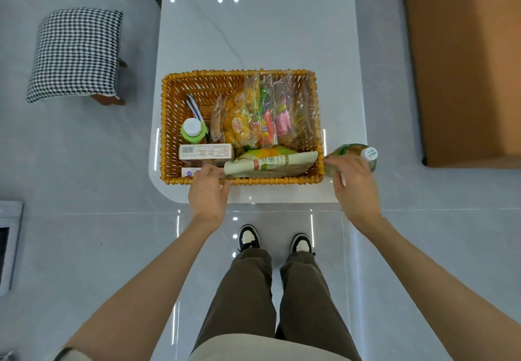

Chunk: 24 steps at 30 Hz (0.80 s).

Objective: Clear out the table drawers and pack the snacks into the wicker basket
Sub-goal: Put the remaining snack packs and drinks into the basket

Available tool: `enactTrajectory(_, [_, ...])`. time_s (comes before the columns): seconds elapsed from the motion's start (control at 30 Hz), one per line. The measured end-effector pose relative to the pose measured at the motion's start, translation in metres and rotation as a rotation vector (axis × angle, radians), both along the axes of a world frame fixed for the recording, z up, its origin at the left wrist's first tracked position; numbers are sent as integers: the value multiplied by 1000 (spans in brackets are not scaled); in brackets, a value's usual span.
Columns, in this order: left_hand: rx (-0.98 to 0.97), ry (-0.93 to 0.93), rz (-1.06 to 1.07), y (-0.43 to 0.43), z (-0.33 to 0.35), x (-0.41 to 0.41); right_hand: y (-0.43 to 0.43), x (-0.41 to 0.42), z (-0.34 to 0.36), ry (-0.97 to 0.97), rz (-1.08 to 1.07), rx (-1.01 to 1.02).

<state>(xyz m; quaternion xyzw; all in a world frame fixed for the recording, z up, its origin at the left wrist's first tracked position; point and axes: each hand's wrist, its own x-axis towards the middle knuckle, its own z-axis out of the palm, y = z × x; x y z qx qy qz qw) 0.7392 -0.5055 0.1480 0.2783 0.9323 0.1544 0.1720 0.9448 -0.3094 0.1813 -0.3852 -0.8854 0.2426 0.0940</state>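
The person stands at the near end of the white table [253,36], and the wicker basket [166,123] sits right at that end, within reach of both arms.

The right hand [355,185] is wrapped round a bottle [352,150] with a white cap. It holds the bottle tilted just outside the basket's right wall, and I take it this is the next thing to go in. The left hand [208,188] lies over the near rim, fingers inside and thumb along the outside. That looks like steadying the basket, though I cannot tell whether it pinches the rim or merely rests there.

The basket is already crowded. A clear bag of wrapped snacks [253,112] leans against the far right. A green packet [270,163] lies along the near wall, with a barcoded carton [207,152] beside it. 1 green-lidded bottle [193,130] stands upright at the left. The only free floor I can see is in the far left corner, so the held bottle probably belongs there.

The drawers are out of sight, so how much is left in them is unknown. A small white box [189,173] is half covered by the left fingers. The bottle's label is mostly behind the right hand, and the clear bag's glare blurs what is inside it.
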Motion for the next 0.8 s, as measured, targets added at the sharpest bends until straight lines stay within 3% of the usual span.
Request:
enactTrajectory(0.1, [-60, 34, 119, 11, 2, 17, 23, 22, 13, -5, -127, 167])
enactTrajectory(0.23, [-64, 29, 80, 23, 0, 40, 47, 36, 9, -192, -268, -175])
enactTrajectory(0.5, [-143, -41, -58, 31, -11, 64, 75, 32, -8, -211, -194, -342])
enactTrajectory(0.8, [-247, -86, -91, 36, -2, 64, 91, 26, -5, -460, 16, -214])
